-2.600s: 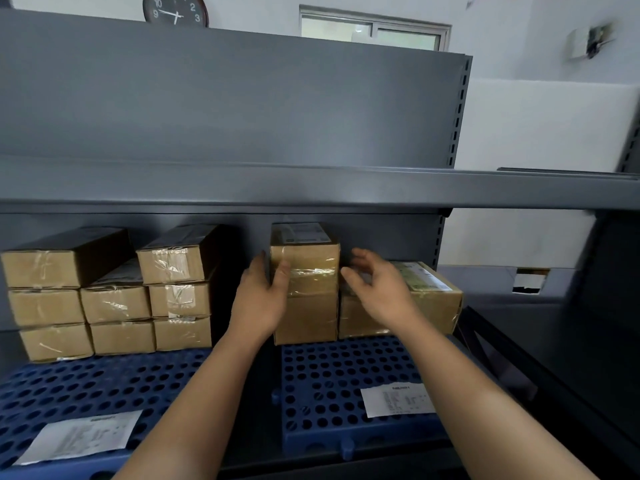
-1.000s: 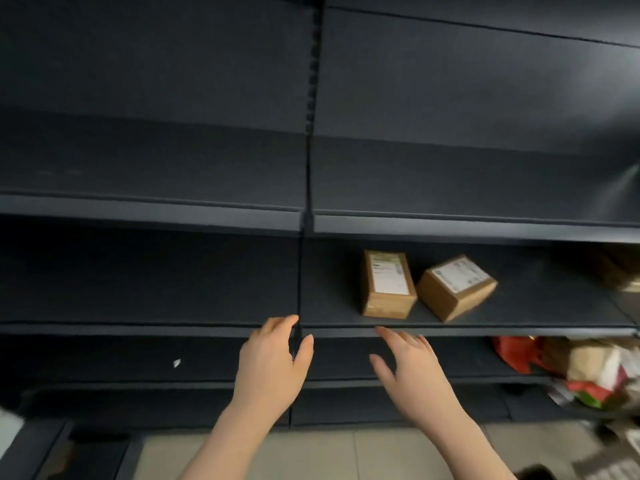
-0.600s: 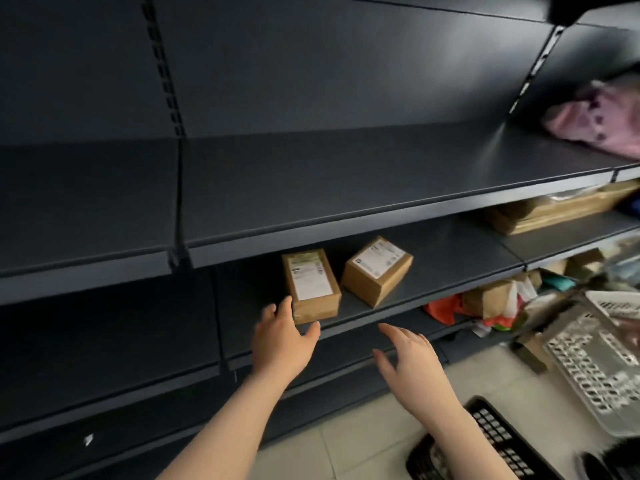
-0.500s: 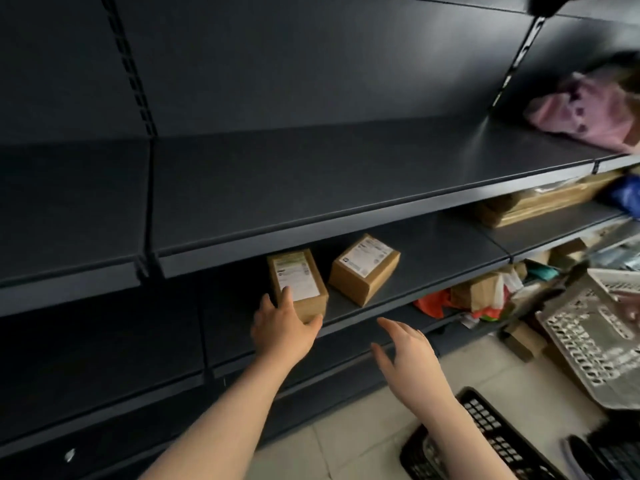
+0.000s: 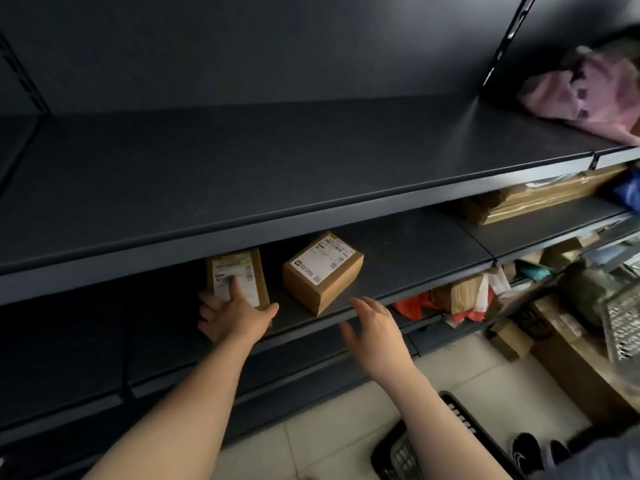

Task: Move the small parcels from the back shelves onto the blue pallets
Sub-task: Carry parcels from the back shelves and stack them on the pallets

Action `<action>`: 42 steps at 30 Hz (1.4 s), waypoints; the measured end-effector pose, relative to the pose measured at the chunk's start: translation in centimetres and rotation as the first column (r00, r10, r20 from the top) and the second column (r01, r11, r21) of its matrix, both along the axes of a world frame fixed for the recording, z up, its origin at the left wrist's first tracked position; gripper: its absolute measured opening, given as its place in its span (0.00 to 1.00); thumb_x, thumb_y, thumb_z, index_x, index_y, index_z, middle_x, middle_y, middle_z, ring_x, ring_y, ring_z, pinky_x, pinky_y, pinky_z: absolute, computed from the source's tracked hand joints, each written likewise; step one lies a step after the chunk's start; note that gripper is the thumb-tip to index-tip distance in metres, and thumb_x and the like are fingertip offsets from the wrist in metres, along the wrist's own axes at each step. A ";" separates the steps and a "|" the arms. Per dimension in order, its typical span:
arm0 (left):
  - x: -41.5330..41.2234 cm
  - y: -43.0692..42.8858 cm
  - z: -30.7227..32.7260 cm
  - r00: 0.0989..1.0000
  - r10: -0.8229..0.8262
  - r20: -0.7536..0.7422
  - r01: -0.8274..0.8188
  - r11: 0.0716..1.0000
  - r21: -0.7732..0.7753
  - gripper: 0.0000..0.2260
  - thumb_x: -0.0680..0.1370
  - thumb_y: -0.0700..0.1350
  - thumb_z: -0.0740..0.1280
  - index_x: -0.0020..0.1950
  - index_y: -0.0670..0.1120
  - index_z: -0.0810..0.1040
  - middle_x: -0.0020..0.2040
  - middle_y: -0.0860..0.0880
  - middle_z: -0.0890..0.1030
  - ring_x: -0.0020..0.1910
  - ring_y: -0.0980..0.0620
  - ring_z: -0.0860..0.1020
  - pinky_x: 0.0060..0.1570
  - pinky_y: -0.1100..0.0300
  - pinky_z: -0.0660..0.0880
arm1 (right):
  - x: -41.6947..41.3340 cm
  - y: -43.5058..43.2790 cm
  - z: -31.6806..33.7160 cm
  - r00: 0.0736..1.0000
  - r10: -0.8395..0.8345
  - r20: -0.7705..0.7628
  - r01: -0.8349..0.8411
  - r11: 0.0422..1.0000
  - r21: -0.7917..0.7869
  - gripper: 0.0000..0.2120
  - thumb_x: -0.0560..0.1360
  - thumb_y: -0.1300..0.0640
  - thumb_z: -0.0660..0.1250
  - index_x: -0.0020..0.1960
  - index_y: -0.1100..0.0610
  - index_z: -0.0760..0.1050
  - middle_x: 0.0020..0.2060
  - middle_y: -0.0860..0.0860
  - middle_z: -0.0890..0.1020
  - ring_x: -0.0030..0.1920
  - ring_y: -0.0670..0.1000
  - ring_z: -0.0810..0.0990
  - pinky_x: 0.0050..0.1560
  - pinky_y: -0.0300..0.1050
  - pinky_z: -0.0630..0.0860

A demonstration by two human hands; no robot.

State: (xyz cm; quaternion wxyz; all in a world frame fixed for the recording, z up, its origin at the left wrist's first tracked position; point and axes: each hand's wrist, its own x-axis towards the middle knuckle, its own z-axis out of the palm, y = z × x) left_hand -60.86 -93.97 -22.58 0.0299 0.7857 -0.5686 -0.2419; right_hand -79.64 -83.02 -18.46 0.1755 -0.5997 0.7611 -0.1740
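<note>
The left hand (image 5: 231,317) covers the near end of the left parcel (image 5: 242,271), whose label print is too blurred to read. At lower right, the black basket (image 5: 415,448) runs off the frame; the pink bundle (image 5: 585,95) at upper right is cut off.

Stockroom, dark metal shelving (image 5: 311,188), 2 labelled cardboard parcels (image 5: 322,271), tiled floor (image 5: 332,441)

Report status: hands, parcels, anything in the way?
Left hand on the left parcel, fingers over its label, not lifted. Right hand open, short of the right parcel. Both parcels sit on the dark shelf. Nothing blocking.
</note>
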 end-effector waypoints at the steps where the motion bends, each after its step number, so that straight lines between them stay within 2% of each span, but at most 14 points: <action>1: -0.1 -0.1 -0.2 1.000 0.014 -0.001 -0.014 1.000 -0.017 0.47 0.66 0.69 0.68 0.76 0.57 0.47 0.75 0.36 0.48 0.69 0.35 0.59 0.66 0.43 0.61 | -0.5 -0.9 -0.4 1.000 0.020 -0.013 -0.020 1.000 0.000 0.23 0.78 0.51 0.64 0.72 0.53 0.67 0.69 0.52 0.71 0.72 0.54 0.65 0.71 0.51 0.65; 6: 0.0 0.1 -1.0 0.999 0.032 0.007 -0.031 0.998 -0.052 0.47 0.64 0.67 0.70 0.76 0.58 0.49 0.73 0.39 0.52 0.65 0.38 0.62 0.64 0.45 0.64 | -1.0 -5.7 -2.3 0.989 0.143 -0.042 -0.142 0.989 0.032 0.28 0.78 0.47 0.61 0.75 0.51 0.59 0.76 0.54 0.60 0.76 0.57 0.55 0.75 0.53 0.54; 12: 0.9 -0.1 -0.8 1.000 -0.005 -0.014 0.004 0.999 -0.037 0.49 0.63 0.63 0.73 0.76 0.58 0.48 0.74 0.43 0.52 0.68 0.39 0.60 0.66 0.46 0.63 | -1.2 -9.8 -4.5 0.937 0.278 -0.211 -0.250 0.957 0.149 0.32 0.76 0.39 0.61 0.76 0.46 0.55 0.77 0.55 0.52 0.77 0.57 0.47 0.75 0.61 0.51; 15: 1.0 -0.5 -0.3 1.000 -0.006 0.001 0.006 0.999 -0.036 0.49 0.63 0.62 0.73 0.77 0.57 0.49 0.74 0.43 0.54 0.68 0.39 0.60 0.66 0.46 0.63 | -2.4 -10.0 -4.6 0.918 0.322 -0.231 -0.299 0.946 0.128 0.27 0.77 0.43 0.60 0.74 0.45 0.58 0.76 0.54 0.56 0.77 0.57 0.48 0.75 0.61 0.50; 20: -0.2 0.2 0.0 0.999 -0.004 -0.032 0.002 0.998 -0.061 0.49 0.62 0.62 0.73 0.76 0.57 0.50 0.74 0.44 0.54 0.68 0.40 0.60 0.67 0.47 0.62 | -5.5 -9.3 -4.5 0.891 0.420 -0.172 -0.407 0.907 0.108 0.27 0.77 0.56 0.63 0.74 0.47 0.62 0.77 0.51 0.56 0.77 0.53 0.50 0.76 0.55 0.51; 22: -1.2 1.0 0.0 0.998 -0.036 -0.048 0.032 0.996 -0.086 0.49 0.62 0.62 0.73 0.76 0.58 0.49 0.75 0.45 0.53 0.69 0.40 0.59 0.67 0.47 0.62 | -6.8 -8.5 -4.6 0.910 0.405 -0.087 -0.401 0.914 0.062 0.26 0.76 0.64 0.61 0.72 0.49 0.65 0.76 0.51 0.59 0.77 0.53 0.53 0.76 0.51 0.54; 24: -2.5 2.1 -0.3 0.996 -0.073 -0.049 0.067 0.992 -0.110 0.50 0.62 0.62 0.73 0.76 0.58 0.48 0.75 0.46 0.51 0.69 0.41 0.58 0.68 0.48 0.61 | -7.6 -7.7 -4.6 0.937 0.336 0.098 -0.341 0.939 0.036 0.24 0.76 0.65 0.60 0.70 0.50 0.69 0.76 0.50 0.59 0.75 0.53 0.58 0.73 0.47 0.62; 26: -3.7 3.1 -0.7 0.995 -0.079 -0.059 0.071 0.990 -0.123 0.50 0.62 0.62 0.73 0.76 0.57 0.47 0.75 0.46 0.50 0.69 0.41 0.58 0.68 0.48 0.60 | -7.8 -7.0 -4.5 0.933 0.199 0.298 -0.211 0.977 0.008 0.18 0.78 0.59 0.62 0.67 0.51 0.71 0.75 0.50 0.57 0.72 0.52 0.64 0.65 0.40 0.70; 27: -4.1 3.5 -0.9 0.995 -0.072 -0.068 0.063 0.990 -0.122 0.51 0.61 0.62 0.73 0.76 0.57 0.47 0.75 0.46 0.50 0.69 0.42 0.58 0.68 0.48 0.60 | -7.8 -7.0 -4.4 0.924 0.120 0.363 -0.133 0.991 0.010 0.18 0.78 0.54 0.63 0.68 0.52 0.69 0.74 0.51 0.58 0.70 0.51 0.66 0.61 0.37 0.70; 30: -5.1 4.2 -1.2 0.996 -0.056 -0.065 0.048 0.992 -0.120 0.50 0.61 0.62 0.73 0.76 0.57 0.48 0.75 0.45 0.51 0.69 0.42 0.58 0.67 0.48 0.62 | -7.6 -7.5 -4.6 0.886 -0.060 0.459 0.001 0.992 0.127 0.33 0.77 0.46 0.65 0.75 0.55 0.55 0.70 0.51 0.68 0.63 0.50 0.72 0.52 0.38 0.70; 31: -5.4 4.3 -1.3 0.997 -0.052 -0.061 0.044 0.992 -0.121 0.50 0.61 0.62 0.73 0.76 0.57 0.48 0.75 0.45 0.51 0.69 0.42 0.58 0.67 0.48 0.62 | -7.4 -7.6 -4.6 0.867 -0.087 0.490 0.007 0.987 0.163 0.35 0.76 0.45 0.65 0.76 0.55 0.53 0.67 0.51 0.71 0.60 0.49 0.74 0.50 0.38 0.71; 34: -5.8 4.5 -1.3 0.998 -0.040 -0.049 0.033 0.992 -0.124 0.50 0.61 0.63 0.72 0.76 0.57 0.48 0.74 0.44 0.51 0.69 0.42 0.58 0.67 0.47 0.63 | -6.8 -7.4 -4.8 0.817 -0.106 0.566 0.006 0.984 0.175 0.30 0.75 0.46 0.67 0.73 0.54 0.61 0.59 0.46 0.76 0.52 0.45 0.75 0.39 0.32 0.71; 37: -5.8 4.8 -1.3 0.999 -0.037 -0.040 0.031 0.991 -0.133 0.50 0.61 0.64 0.72 0.75 0.58 0.48 0.74 0.45 0.51 0.69 0.42 0.59 0.67 0.48 0.63 | -6.3 -6.7 -5.1 0.717 -0.139 0.683 0.033 0.986 0.165 0.30 0.74 0.46 0.68 0.72 0.48 0.60 0.55 0.42 0.78 0.52 0.43 0.78 0.41 0.32 0.72; 42: -4.9 6.0 -1.0 0.995 -0.027 -0.092 0.012 0.986 -0.167 0.48 0.61 0.65 0.71 0.75 0.58 0.51 0.74 0.46 0.54 0.68 0.43 0.61 0.65 0.49 0.65 | -5.2 -5.3 -5.4 0.583 -0.171 0.794 0.047 0.983 0.177 0.33 0.73 0.41 0.68 0.72 0.39 0.54 0.58 0.44 0.77 0.56 0.45 0.77 0.44 0.33 0.71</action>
